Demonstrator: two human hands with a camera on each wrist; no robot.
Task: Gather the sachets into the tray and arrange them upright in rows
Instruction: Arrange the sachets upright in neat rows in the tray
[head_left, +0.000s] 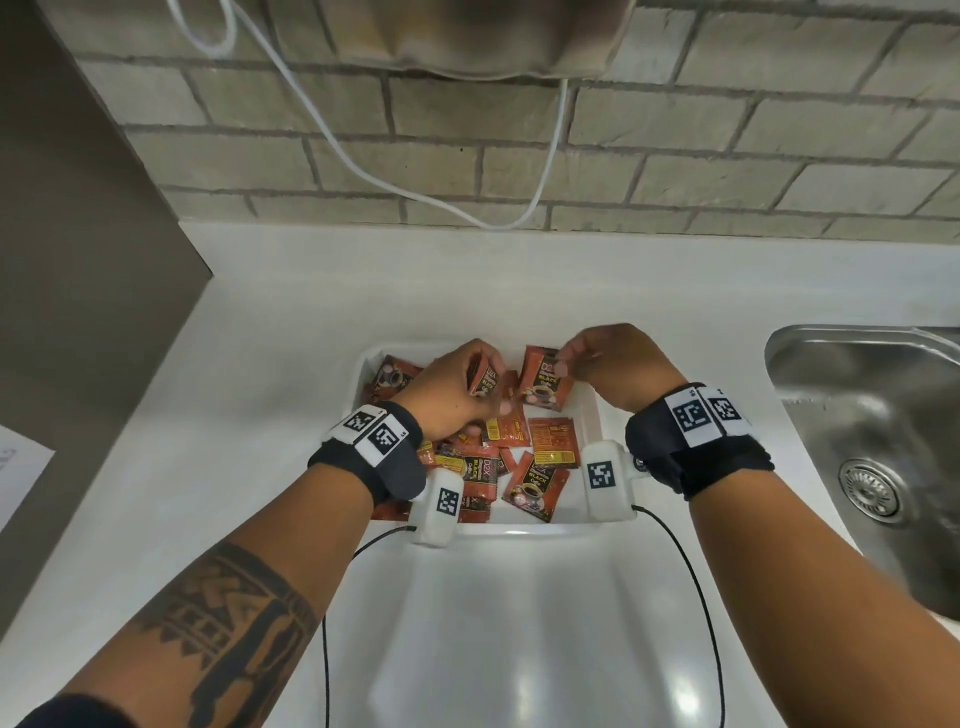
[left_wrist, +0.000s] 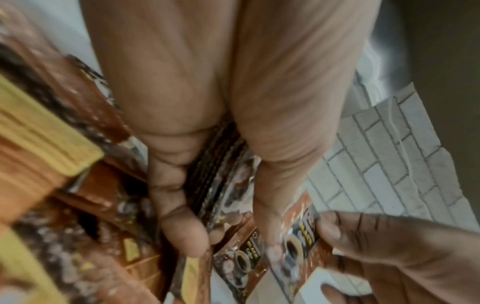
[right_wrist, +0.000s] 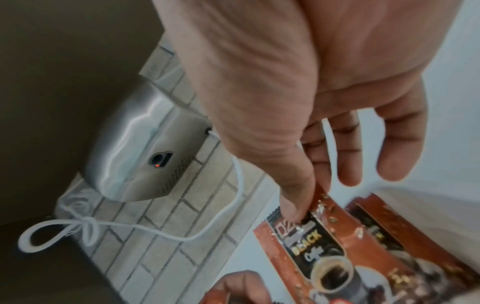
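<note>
Many sachets (head_left: 540, 486) loose in tray (head_left: 589, 415), both hands pinching sachets, left hand (head_left: 447, 389), right hand (head_left: 618, 364)

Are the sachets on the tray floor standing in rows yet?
No. The loose sachets lie flat and scattered in the tray, faces up, at mixed angles.

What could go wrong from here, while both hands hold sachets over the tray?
1. The left hand grips a stack of sachets by the edges; adding the one pinched by the right hand could make the stack slip and fan out.
2. Loose sachets lie flat over the tray floor, so an upright row may have no firm base and topple.
</note>
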